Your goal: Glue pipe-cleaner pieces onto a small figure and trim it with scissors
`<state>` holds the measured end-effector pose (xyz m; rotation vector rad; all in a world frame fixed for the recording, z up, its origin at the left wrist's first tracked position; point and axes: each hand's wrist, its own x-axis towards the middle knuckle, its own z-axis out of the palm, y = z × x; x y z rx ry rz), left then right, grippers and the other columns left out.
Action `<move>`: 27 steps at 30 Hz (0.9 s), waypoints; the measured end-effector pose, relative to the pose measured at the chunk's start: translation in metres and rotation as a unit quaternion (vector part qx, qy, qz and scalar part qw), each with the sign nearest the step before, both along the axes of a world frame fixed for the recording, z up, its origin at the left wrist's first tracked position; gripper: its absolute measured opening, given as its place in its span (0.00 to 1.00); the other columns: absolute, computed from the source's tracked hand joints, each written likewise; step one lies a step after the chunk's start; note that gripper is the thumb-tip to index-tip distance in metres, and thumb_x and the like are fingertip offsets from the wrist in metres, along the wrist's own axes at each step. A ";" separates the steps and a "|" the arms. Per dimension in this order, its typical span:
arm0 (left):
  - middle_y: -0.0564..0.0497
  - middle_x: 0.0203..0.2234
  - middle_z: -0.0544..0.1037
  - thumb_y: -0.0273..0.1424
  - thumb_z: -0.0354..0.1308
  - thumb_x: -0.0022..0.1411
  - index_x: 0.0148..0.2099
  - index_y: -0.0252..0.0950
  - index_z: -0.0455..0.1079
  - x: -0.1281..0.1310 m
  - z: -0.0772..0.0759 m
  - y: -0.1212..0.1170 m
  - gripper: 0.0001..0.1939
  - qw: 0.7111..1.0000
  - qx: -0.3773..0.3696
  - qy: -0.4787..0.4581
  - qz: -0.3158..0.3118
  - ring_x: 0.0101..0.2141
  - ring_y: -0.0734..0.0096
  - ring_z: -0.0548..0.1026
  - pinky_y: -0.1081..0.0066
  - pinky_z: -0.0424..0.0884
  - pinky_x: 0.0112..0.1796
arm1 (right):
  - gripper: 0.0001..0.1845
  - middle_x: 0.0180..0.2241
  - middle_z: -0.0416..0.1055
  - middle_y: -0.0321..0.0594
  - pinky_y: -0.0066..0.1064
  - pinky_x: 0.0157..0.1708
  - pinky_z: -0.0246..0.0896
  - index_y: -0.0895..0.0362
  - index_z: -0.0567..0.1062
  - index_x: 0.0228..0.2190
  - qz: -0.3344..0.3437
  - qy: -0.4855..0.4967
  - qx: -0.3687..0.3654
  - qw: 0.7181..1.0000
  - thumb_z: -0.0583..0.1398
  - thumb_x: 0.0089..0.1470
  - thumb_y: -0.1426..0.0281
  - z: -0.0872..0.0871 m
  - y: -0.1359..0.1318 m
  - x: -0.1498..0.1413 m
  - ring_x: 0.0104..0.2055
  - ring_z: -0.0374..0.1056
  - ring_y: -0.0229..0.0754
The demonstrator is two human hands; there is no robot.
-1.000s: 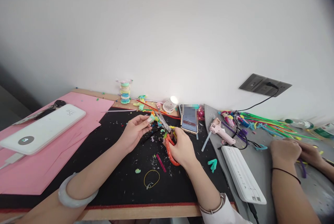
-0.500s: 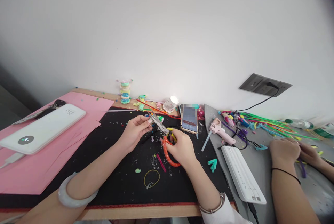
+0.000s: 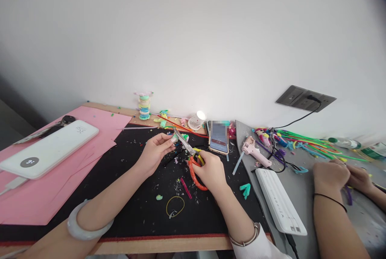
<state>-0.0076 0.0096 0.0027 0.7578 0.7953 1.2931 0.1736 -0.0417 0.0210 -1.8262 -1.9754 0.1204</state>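
Note:
My right hand (image 3: 211,168) is wrapped round the handles of orange-handled scissors (image 3: 193,173), whose metal blades point up and to the left. At the blade tips, my left hand (image 3: 157,150) pinches a small green fuzzy piece (image 3: 175,136) between thumb and fingers. The blades lie close against that piece; whether they bite into it I cannot tell. Below the hands, a magenta pipe cleaner piece (image 3: 186,188) and a yellow rubber band (image 3: 175,206) rest on the black mat (image 3: 135,210), among scattered fuzz clippings. A teal fuzzy piece (image 3: 245,190) lies to the right.
Pink sheets (image 3: 39,206) with a white power bank (image 3: 50,148) lie left. A paper cup (image 3: 197,120), a phone (image 3: 218,136) and a pink glue gun (image 3: 256,152) stand beyond my hands. Another white power bank (image 3: 280,200) and a co-worker's hands (image 3: 331,174) are at right.
The scissor blades, spread apart before, have come closer together at the green piece. My left hand stays almost in place. The co-worker's hands have shifted slightly.

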 end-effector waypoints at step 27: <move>0.54 0.26 0.75 0.29 0.70 0.40 0.27 0.33 0.71 0.000 0.002 -0.001 0.11 1.000 0.000 0.005 0.011 0.32 0.74 0.73 0.68 0.69 0.42 | 0.13 0.23 0.64 0.33 0.26 0.22 0.41 0.55 0.63 0.21 0.024 -0.010 -0.004 1.000 0.59 0.48 0.60 0.001 -0.002 0.000 0.23 0.56 0.34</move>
